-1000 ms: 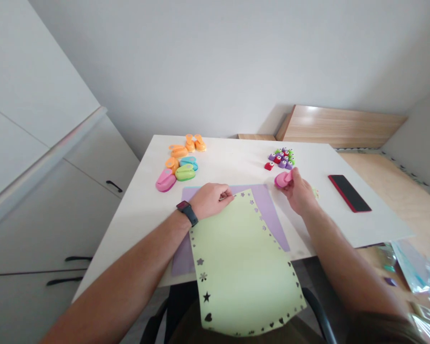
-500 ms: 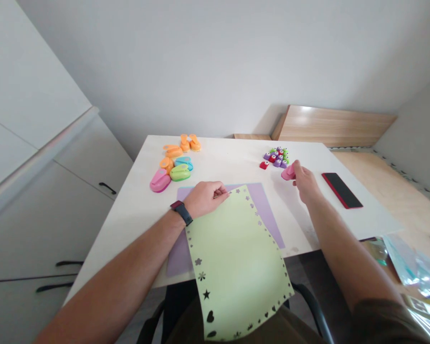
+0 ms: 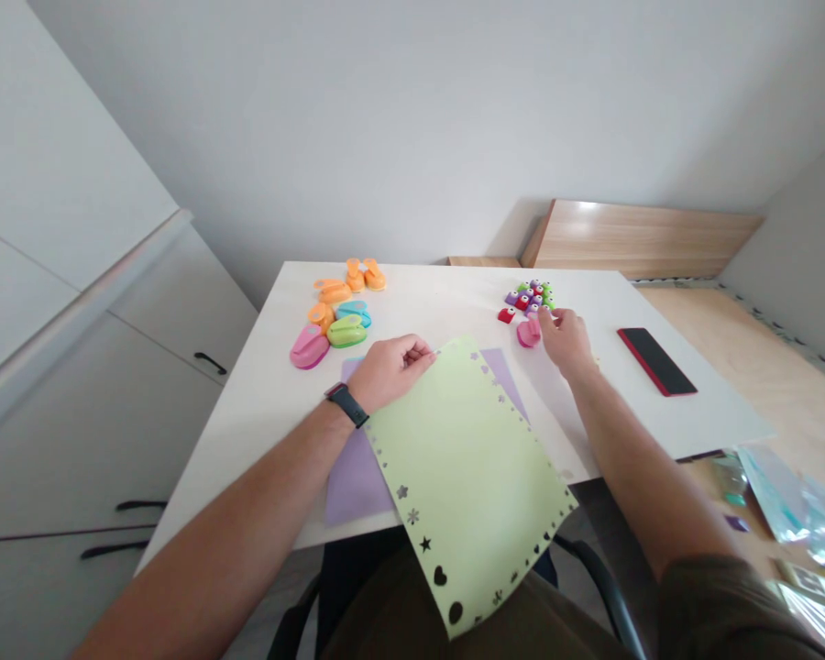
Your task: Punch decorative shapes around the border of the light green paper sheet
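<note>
My left hand (image 3: pixel 390 374) pinches the far left corner of a pale green sheet of paper (image 3: pixel 467 458). Small shapes such as stars, hearts and flowers are cut along the sheet's edges, and its near end hangs past the table edge over my lap. Under it lies a purple sheet (image 3: pixel 357 481). My right hand (image 3: pixel 565 339) has its fingers closed on a pink craft punch (image 3: pixel 528 333), low by the table. Just beyond that punch sits a cluster of small purple, red and green punches (image 3: pixel 533 296), with a single red one (image 3: pixel 507 315) to its left.
Several larger orange, blue, green and pink punches (image 3: pixel 347 330) stand at the back left of the white table (image 3: pixel 426 302). A dark phone with a red edge (image 3: pixel 656 361) lies on the right. Clear plastic packaging (image 3: pixel 784 504) rests on a lower surface at far right.
My right hand has moved left with the pink punch, closer to the small punches. The green sheet has turned, its near end swinging right, while my left hand keeps its corner.
</note>
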Motion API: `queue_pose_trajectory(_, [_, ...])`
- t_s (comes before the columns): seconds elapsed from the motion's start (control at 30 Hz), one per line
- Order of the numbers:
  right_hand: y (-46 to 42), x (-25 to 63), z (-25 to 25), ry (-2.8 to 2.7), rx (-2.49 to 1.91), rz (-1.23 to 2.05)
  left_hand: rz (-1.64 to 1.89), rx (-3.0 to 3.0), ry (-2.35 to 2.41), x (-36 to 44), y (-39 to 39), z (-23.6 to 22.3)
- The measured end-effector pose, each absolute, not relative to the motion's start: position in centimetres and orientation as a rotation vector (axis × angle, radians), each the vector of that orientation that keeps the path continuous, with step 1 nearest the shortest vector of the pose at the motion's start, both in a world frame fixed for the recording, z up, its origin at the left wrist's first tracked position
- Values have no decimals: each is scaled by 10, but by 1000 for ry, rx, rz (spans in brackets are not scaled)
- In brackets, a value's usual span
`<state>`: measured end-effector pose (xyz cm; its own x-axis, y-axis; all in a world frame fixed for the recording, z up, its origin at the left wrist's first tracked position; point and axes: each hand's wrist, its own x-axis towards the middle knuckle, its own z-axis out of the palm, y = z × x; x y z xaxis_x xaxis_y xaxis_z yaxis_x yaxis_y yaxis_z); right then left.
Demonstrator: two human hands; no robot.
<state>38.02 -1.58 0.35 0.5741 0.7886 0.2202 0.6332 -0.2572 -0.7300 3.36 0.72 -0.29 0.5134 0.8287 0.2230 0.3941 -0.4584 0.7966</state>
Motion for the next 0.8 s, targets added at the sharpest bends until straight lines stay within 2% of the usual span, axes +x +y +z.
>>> queue_pose_trajectory(0.07, [-33,371,11,-1223,-1848,321,865,2042,1012,33,8,-1])
queue_pose_trajectory(0.17, [-60,361,22,-1353,-1681,828,965,1986,1043,33,11,0])
queue_pose_trajectory(0.27, [-80,358,32,-1430,-1718,1051,1028,1911,1071,31,16,-3])
queue_pose_trajectory(0.53, [-107,375,43,-1386,-1667,1210,1145,1725,1050,30,26,-13])
queue_pose_trajectory(0.8, [-142,361,26,-998,-1241,1204,1200,1569,1036,31,25,-13])
